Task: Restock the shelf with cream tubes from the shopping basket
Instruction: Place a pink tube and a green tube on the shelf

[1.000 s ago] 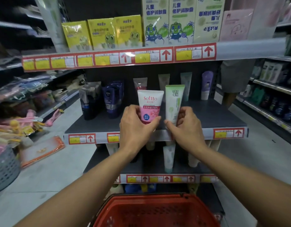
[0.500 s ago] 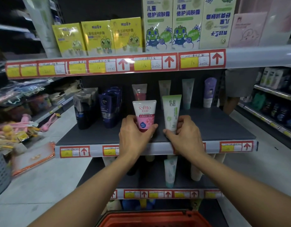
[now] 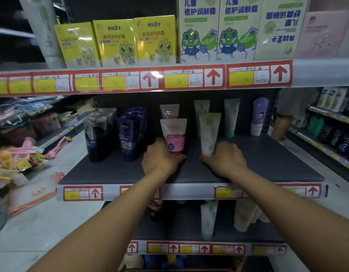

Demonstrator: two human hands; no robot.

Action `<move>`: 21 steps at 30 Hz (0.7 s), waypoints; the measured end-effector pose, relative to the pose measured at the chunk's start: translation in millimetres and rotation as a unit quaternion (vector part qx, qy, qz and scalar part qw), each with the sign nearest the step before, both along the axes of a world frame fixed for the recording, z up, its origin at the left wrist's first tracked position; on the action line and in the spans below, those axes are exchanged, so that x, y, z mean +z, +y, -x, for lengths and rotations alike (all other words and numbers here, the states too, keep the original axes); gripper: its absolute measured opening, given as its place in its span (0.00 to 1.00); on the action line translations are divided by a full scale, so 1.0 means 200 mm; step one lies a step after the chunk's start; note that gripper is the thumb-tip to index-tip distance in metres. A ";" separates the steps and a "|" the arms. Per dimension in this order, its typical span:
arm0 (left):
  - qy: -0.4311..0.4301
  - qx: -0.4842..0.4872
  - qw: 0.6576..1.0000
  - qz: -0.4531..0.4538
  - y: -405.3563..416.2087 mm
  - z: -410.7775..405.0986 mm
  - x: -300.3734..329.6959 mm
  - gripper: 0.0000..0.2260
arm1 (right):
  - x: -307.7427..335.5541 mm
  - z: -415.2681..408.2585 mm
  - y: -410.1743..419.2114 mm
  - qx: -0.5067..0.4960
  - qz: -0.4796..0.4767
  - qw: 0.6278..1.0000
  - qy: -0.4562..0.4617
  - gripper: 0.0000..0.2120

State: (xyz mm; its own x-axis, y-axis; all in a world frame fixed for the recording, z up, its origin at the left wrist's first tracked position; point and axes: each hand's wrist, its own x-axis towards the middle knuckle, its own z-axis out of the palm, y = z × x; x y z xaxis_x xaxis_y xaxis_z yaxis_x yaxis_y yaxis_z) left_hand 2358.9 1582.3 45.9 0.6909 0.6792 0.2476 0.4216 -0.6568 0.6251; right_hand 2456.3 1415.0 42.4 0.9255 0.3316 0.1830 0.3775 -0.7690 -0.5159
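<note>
My left hand [image 3: 162, 160] grips the base of a pink and white Softto cream tube [image 3: 173, 134], which stands upright on the dark middle shelf [image 3: 277, 165]. My right hand [image 3: 224, 160] holds the bottom of a pale green and white tube [image 3: 209, 132], also upright on the shelf, just right of the pink one. Behind each stands a matching tube: a pink one [image 3: 169, 110] and a pale green one [image 3: 201, 107]. The shopping basket is out of view.
Dark Nivea tubes [image 3: 130, 138] and black tubes [image 3: 99, 134] stand at the shelf's left. A teal tube [image 3: 231, 116] and a purple bottle [image 3: 259, 116] stand at the back right. Boxed creams fill the shelf above. A person's legs [image 3: 283, 118] stand at right.
Both hands have pushed the two tubes deeper onto the middle shelf and lowered them to stand there. My view has tilted up, so the red basket has dropped out of sight.
</note>
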 end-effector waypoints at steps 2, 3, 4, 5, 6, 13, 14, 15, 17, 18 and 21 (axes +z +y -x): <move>0.002 0.002 1.000 0.007 0.04 -0.07 0.01 0.35 | 0.01 -0.06 0.04 0.003 -0.006 1.000 0.004 0.23; 0.001 0.003 1.000 0.009 0.06 -0.10 0.01 0.35 | 0.01 -0.09 0.06 0.004 -0.012 1.000 0.003 0.24; 0.001 0.004 1.000 0.011 0.07 -0.13 0.02 0.36 | 0.01 -0.12 0.07 0.006 -0.015 1.000 0.000 0.24; 0.000 0.004 1.000 0.012 0.09 -0.16 0.01 0.36 | 0.00 -0.14 0.09 0.009 -0.015 1.000 -0.006 0.24; 0.001 0.006 1.000 0.015 0.11 -0.19 0.00 0.36 | -0.01 -0.17 0.11 0.011 -0.012 1.000 -0.012 0.23; -0.003 0.027 0.999 0.033 0.21 -0.37 -0.03 0.33 | -0.03 -0.32 0.20 -0.007 0.007 1.000 -0.009 0.24; -0.003 0.030 0.999 0.038 0.22 -0.40 -0.03 0.32 | -0.03 -0.34 0.21 -0.011 0.007 1.000 -0.005 0.24; -0.004 0.031 0.999 0.042 0.23 -0.42 -0.04 0.31 | -0.03 -0.35 0.22 -0.013 0.006 1.000 -0.002 0.24; -0.008 0.028 0.998 0.051 0.24 -0.45 -0.04 0.31 | -0.03 -0.39 0.23 -0.014 0.003 1.000 0.004 0.25; -0.010 0.025 0.998 0.053 0.25 -0.46 -0.05 0.31 | -0.03 -0.40 0.24 -0.014 0.002 1.000 0.005 0.25; -0.019 0.016 0.999 0.048 0.27 -0.48 -0.08 0.31 | -0.05 -0.43 0.24 -0.012 0.003 1.000 0.002 0.24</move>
State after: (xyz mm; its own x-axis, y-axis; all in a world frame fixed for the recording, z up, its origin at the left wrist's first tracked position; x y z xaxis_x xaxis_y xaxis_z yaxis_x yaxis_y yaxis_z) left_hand 2455.2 1635.6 30.8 0.6596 0.7226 0.2070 0.4158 -0.5802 0.7004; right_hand 2541.7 1463.3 32.9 0.9340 0.3096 0.1783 0.3567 -0.7809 -0.5127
